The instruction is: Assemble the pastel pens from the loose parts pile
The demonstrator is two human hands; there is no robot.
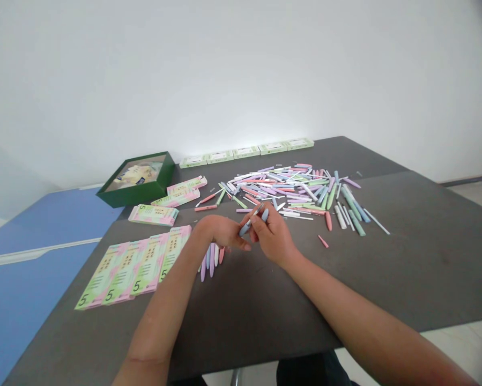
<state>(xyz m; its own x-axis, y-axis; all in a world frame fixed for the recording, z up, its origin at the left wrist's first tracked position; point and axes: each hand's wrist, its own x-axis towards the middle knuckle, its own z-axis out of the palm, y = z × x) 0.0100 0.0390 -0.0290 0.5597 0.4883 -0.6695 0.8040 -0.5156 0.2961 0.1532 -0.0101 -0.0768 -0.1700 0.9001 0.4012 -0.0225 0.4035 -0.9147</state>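
Note:
My two hands meet over the near middle of the dark table. My right hand [271,236] is closed on a blue-grey pen [249,224], whose thin tip points up and to the right; a light blue cap shows by the fingers. My left hand [228,232] touches the pen's lower end, its fingers bent and partly hidden. Under the left hand lies a short row of purple, blue, white and red pens [212,261]. Beyond my hands spreads a large loose pile of pastel pens, caps and white refills [281,185].
Several pink-green packets [144,265] lie overlapping at the left, with more packets [154,214] behind. A green box [144,190] holding plastic and paper stands at the back left. Pale green boxes [246,152] line the back edge. A blue surface [43,225] adjoins the table [417,241].

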